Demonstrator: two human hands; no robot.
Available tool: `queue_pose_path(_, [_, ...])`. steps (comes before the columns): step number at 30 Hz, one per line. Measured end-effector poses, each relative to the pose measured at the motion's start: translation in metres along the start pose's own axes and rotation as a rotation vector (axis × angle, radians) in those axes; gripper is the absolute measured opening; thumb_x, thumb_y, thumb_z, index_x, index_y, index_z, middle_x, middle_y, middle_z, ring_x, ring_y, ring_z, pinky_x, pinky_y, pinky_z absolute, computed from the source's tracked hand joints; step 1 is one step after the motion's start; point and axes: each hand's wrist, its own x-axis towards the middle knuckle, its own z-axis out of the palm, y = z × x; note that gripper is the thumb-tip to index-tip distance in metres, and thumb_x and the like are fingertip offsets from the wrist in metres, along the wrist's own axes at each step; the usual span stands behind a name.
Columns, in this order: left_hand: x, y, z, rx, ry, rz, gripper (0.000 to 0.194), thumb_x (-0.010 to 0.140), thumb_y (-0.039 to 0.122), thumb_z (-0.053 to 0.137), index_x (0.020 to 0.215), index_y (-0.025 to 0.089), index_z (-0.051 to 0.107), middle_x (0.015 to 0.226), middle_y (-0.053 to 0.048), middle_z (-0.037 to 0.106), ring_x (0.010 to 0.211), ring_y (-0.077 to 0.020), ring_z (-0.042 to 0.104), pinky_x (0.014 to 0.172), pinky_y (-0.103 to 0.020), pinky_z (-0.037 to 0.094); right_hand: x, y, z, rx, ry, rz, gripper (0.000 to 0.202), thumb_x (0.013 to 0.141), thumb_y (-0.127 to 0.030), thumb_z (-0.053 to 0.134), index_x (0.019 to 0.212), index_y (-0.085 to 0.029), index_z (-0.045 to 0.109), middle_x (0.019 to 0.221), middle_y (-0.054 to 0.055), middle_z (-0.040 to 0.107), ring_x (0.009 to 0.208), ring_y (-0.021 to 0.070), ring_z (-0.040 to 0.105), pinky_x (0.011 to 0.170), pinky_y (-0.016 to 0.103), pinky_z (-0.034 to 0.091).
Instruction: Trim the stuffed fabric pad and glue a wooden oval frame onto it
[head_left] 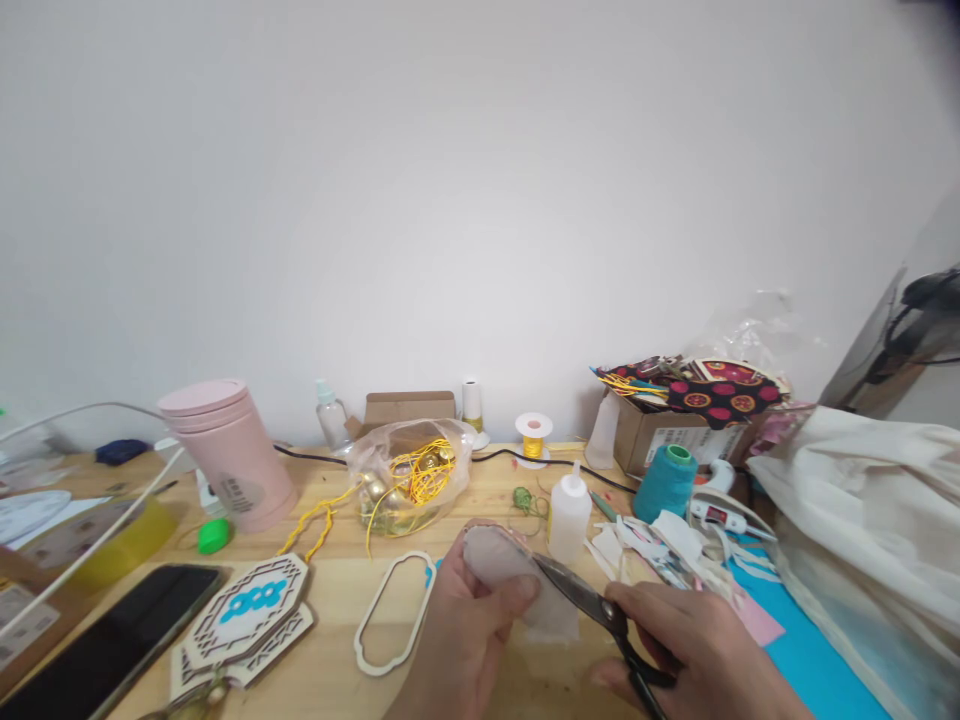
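Observation:
My left hand (484, 610) is closed on a pale, whitish piece of fabric or paper (499, 560) with a rounded upper edge. Its thumb presses across the front of the piece. My right hand (679, 635) grips black-handled scissors (581, 592), whose blades point up and left and meet the right edge of the piece. Whether the blades are parted is hard to tell. Left of my left hand lies a cream oblong frame (394, 612) with a scalloped outline. A white squeeze bottle (570, 512) stands just behind the scissors.
Fabric scraps (652, 545) and a teal thread cone (666, 482) are at right, before a cardboard box (637, 435). A plastic bag (412, 470) holds bells and yellow cord. At left are a pink tumbler (236, 455), a phone (112, 640) and octagonal ornaments (251, 610).

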Motion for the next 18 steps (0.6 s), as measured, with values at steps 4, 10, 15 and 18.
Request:
queue_pose_path(4, [0.001, -0.001, -0.002, -0.003, -0.003, -0.002, 0.031, 0.05, 0.009, 0.076, 0.073, 0.017, 0.057, 0.063, 0.002, 0.064, 0.059, -0.0111, 0.057, 0.056, -0.021, 0.046, 0.0, 0.003, 0.003, -0.016, 0.015, 0.006, 0.019, 0.069, -0.035, 0.064, 0.078, -0.018, 0.06, 0.051, -0.004, 0.056, 0.042, 0.0112, 0.049, 0.042, 0.021, 0.032])
queue_pose_path(10, [0.001, -0.002, -0.003, -0.007, 0.007, 0.012, 0.03, 0.05, 0.01, 0.076, 0.072, 0.017, 0.057, 0.064, 0.001, 0.064, 0.059, -0.0124, 0.058, 0.056, -0.022, 0.046, 0.006, -0.005, -0.008, 0.067, -0.147, 0.161, 0.018, 0.058, -0.032, 0.071, 0.065, -0.021, 0.057, 0.053, -0.005, 0.054, 0.045, 0.011, 0.044, 0.042, 0.02, 0.028])
queue_pose_path(15, [0.001, 0.0, -0.002, -0.027, 0.003, 0.012, 0.03, 0.049, 0.008, 0.076, 0.072, 0.017, 0.057, 0.063, 0.001, 0.065, 0.059, -0.0119, 0.058, 0.056, -0.022, 0.047, 0.012, -0.015, -0.023, 0.172, -0.253, 0.301, 0.024, 0.051, -0.03, 0.071, 0.071, -0.023, 0.06, 0.057, -0.006, 0.055, 0.051, 0.0118, 0.045, 0.045, 0.02, 0.027])
queue_pose_path(18, [0.001, 0.001, -0.001, -0.027, -0.009, 0.003, 0.03, 0.05, 0.007, 0.076, 0.071, 0.016, 0.056, 0.064, 0.001, 0.065, 0.059, -0.0115, 0.058, 0.056, -0.021, 0.047, 0.011, -0.016, -0.027, 0.198, -0.262, 0.323, 0.028, 0.05, -0.028, 0.071, 0.076, -0.025, 0.061, 0.056, -0.007, 0.056, 0.051, 0.0117, 0.046, 0.045, 0.019, 0.027])
